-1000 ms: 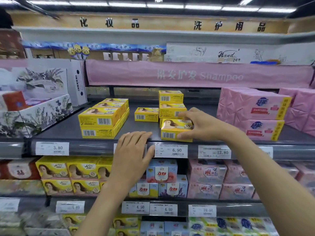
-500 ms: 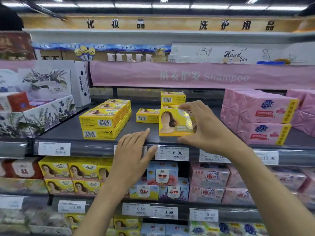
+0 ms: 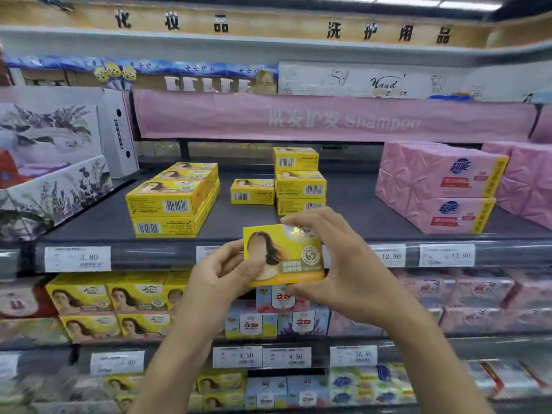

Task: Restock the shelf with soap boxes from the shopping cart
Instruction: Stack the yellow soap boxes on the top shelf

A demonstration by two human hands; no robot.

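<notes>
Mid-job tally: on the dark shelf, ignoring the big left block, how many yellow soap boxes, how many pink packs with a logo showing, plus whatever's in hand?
Stacked yellow soap boxes: 3
Lone yellow soap box: 1
Held soap box, gripped by left hand and right hand: 1
Pink packs with logo showing: 2
Total: 7
</notes>
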